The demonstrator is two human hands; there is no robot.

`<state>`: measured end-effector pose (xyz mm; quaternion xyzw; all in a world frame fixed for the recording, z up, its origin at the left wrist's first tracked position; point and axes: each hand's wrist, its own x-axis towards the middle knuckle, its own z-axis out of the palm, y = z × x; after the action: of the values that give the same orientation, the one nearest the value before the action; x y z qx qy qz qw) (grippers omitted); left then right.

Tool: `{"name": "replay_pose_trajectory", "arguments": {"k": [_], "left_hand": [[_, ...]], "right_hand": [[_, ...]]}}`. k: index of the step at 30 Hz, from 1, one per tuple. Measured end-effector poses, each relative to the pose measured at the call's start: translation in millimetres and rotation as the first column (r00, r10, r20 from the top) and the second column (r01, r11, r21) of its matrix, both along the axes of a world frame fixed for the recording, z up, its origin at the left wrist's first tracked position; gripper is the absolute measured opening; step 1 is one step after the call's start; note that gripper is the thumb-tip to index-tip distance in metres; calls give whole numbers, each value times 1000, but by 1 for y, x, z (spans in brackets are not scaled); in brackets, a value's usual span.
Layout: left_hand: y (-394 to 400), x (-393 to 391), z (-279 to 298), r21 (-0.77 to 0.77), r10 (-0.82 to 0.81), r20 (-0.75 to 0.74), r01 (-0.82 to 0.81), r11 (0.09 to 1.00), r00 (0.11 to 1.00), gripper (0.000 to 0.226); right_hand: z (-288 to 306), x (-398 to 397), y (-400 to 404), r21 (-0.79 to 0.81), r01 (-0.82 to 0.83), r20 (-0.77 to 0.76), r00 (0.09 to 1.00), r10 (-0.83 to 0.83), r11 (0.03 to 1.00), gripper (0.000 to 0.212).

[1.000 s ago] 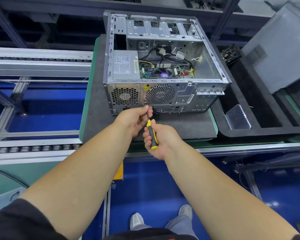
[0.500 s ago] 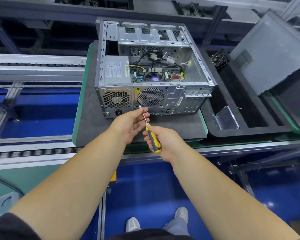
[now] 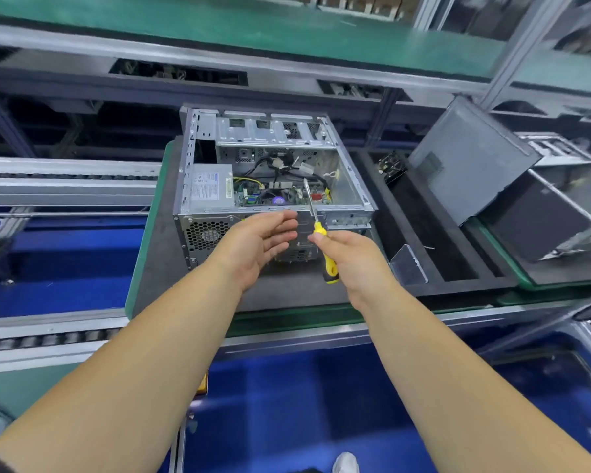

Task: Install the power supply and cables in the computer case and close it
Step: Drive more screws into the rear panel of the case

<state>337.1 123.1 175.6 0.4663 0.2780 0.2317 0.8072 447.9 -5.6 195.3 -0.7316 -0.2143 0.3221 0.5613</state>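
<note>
Open computer case (image 3: pixel 273 172) sits on the grey mat (image 3: pixel 157 268), with the power supply (image 3: pixel 210 189), cables (image 3: pixel 280 165) and board inside. In front of the case, my left hand (image 3: pixel 256 240) is spread and holds nothing; my right hand (image 3: pixel 352 257) grips a yellow screwdriver (image 3: pixel 323 247), tip up. The power supply label is too blurred to read.

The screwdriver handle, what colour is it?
The screwdriver handle is yellow with black parts, held in the right hand. The head view shows it.

Left hand (image 3: pixel 260 245) open, fingers extended; right hand (image 3: pixel 350 256) curled, gripping.
</note>
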Motion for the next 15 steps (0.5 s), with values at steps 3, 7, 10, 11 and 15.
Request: {"name": "replay_pose_trajectory", "arguments": {"k": [3,7,10,11,15], "left_hand": [[-3,8,13,68,24,20,-25,997,1000,21],[-8,24,25,125,55,21,-57,991,998,21],[-12,41,31,154,81,19,-83,985,997,20],[-13,48,33,160,94,22,-96,982,995,20],[-22,81,39,171,148,38,-152,973,988,19]], "right_hand": [[6,17,-6,22,26,-3,1000,-26,999,19],[9,45,-15,27,28,18,999,-28,999,24],[10,72,-20,46,35,11,999,-35,998,28],[10,82,-22,46,40,16,999,-40,998,28],[5,130,-32,52,51,-4,999,-51,997,13]]}}
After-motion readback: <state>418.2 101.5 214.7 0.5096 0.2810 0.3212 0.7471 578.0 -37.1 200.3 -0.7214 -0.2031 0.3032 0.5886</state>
